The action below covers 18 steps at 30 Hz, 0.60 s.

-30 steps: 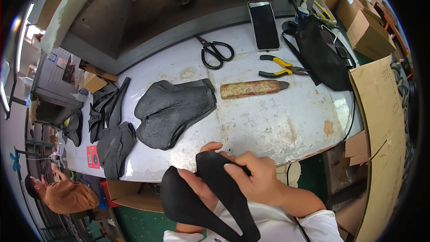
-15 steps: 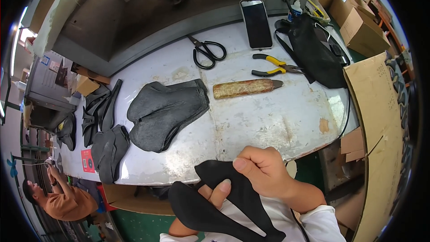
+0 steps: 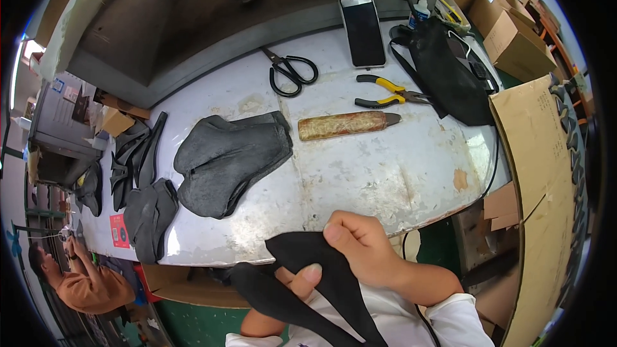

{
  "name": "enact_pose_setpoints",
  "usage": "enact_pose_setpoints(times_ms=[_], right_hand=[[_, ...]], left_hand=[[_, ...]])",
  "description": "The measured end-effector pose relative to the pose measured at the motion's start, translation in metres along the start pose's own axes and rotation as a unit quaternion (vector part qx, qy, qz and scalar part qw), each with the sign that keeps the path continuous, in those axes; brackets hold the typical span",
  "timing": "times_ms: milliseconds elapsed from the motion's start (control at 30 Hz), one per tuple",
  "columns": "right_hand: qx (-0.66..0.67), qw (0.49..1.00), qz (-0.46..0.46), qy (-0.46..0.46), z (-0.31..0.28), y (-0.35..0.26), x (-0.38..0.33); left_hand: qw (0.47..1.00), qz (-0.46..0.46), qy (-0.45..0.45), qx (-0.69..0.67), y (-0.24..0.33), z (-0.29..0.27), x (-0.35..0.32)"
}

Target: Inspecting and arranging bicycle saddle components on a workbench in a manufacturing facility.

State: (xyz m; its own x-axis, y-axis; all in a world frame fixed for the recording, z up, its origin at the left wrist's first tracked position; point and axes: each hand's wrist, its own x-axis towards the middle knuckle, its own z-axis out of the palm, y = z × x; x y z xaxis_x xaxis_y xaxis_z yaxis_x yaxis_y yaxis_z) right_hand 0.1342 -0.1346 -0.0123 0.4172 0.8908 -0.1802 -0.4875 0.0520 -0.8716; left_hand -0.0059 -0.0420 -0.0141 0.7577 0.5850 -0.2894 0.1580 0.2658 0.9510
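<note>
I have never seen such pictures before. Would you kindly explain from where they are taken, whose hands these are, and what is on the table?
There is no machine here: you see a person's bare left hand and right hand. All pictures come from one fisheye camera on that person's head, looking down, so straight edges bend. Both hands hold a black V-shaped piece near the table's front edge. On the whitish table lie dark grey pieces, scissors, pliers, a thick-handled tool and a phone.
</note>
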Motion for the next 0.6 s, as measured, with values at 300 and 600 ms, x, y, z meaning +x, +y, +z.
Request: enact_pose_setpoints(times_ms=[300, 600], right_hand=[[-0.113, 0.974, 0.095, -0.17, -0.031, -0.007, -0.038], [0.015, 0.993, -0.024, -0.118, -0.019, 0.013, -0.033]], left_hand=[[0.997, -0.043, -0.037, 0.045, 0.021, -0.016, 0.009], [0.946, 0.012, -0.142, -0.291, -0.034, -0.01, 0.017]])
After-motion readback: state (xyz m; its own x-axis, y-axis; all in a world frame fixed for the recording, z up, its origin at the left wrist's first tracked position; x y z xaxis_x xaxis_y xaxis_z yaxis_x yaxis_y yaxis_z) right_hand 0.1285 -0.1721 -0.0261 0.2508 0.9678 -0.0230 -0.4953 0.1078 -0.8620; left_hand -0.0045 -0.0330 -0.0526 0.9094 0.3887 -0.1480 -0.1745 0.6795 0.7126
